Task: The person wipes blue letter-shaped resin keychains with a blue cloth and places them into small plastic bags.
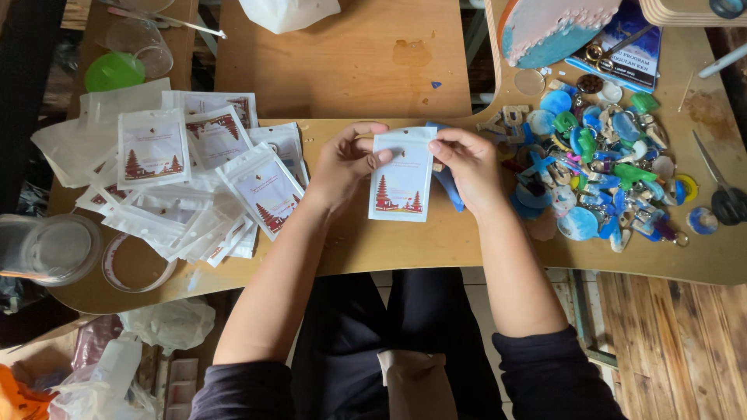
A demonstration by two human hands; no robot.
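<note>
Fingers of both my hands pinch the top edge of a small white pouch (401,177), one at each upper corner: my left hand (346,165) on its left corner, my right hand (467,165) on its right. I judge the two-corner grip keeps the mouth taut and level. The pouch lies flat on the wooden table (405,241), its long axis running away from me, opening at the far end, printed red tower upright toward me. Left of the pouch sits a loose heap of matching pouches (194,179); right of it, a pile of blue and green keychain charms (599,163), near my right hand. A blue piece (450,187) pokes out just right of the pouch, under my fingers.
</note>
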